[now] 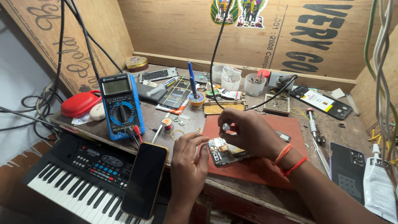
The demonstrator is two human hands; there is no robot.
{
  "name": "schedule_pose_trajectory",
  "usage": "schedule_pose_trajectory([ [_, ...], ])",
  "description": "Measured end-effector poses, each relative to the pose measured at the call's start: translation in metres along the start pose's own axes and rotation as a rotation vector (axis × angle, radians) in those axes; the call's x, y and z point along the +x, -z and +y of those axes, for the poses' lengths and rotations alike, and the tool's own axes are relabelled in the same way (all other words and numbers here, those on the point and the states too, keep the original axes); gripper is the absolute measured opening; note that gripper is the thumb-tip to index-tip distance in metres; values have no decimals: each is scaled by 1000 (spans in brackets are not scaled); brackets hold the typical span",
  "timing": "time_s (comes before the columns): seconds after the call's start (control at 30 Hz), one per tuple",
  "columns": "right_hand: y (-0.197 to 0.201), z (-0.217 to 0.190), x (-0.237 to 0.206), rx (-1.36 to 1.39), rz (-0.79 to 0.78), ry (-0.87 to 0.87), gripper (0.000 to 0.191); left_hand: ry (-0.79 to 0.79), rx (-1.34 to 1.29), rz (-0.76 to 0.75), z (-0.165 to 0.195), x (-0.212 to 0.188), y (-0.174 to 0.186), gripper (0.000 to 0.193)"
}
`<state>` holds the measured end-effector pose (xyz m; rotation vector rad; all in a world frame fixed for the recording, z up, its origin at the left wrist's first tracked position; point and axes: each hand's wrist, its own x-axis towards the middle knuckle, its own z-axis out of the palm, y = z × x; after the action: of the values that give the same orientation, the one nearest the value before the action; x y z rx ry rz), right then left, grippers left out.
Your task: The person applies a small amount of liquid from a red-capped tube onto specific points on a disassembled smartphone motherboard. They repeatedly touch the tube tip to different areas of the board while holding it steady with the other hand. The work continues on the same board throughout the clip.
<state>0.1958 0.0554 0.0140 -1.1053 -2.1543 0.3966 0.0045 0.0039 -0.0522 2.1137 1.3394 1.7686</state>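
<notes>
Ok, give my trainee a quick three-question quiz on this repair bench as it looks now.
1. True or false: the opened phone circuit board lies on the red rubber mat.
2. Which hand steadies the board's edge: left hand or right hand?
3. What leans on the black keyboard: A) blue multimeter, B) dark-screened smartphone?

Key: 1 true; 2 left; 3 B.

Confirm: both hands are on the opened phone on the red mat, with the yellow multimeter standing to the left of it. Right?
Not quite: the multimeter is blue, not yellow, as the head view shows. The rest holds: left hand and right hand are on the opened phone, which lies on the red rectangular mat, and the multimeter stands to its left.
</notes>
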Motion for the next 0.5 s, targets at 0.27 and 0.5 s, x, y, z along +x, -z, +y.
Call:
schedule_pose_trajectory([
  [0.27,-14,-2,3,-202,-7,170,40,90,-34,-96,4,3,-1,56],
  [0.5,-26,-1,3,-261,-32,156,32,88,17,-116,5,3,-8,64],
])
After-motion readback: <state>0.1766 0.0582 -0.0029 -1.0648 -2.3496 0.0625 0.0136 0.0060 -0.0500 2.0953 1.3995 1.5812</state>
